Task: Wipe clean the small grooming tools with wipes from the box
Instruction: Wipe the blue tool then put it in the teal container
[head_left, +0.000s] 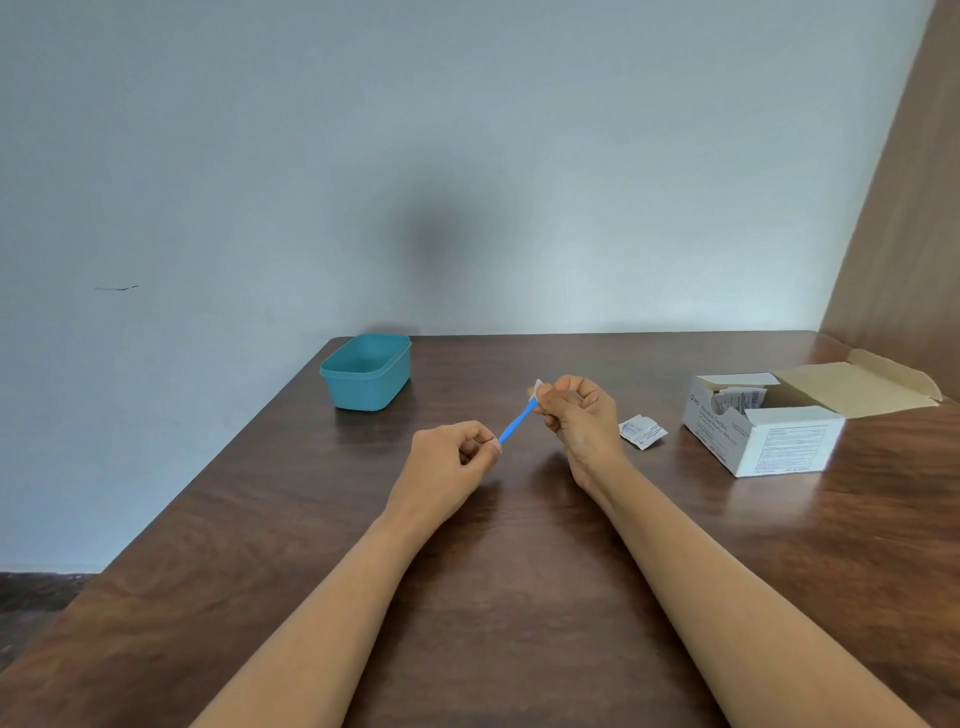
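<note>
Both bare forearms reach forward from the lower edge and converge. The left grip (452, 457), fingers curled, pinches the near end of a blue tool (514, 427) between thumb and forefinger. The right grip (576, 415), held slightly farther out with fingers curled, pinches a white wipe (538, 387) around the tool's far end.

I count on my table (519, 571):
- tool (514, 426), blue: one
- wipe (538, 387): one
- wrapper (642, 431), torn: one
- box (763, 436), open: one
- tub (366, 371), teal: one
- hands, mine: two, left hand (452, 457) and right hand (576, 415)
</note>
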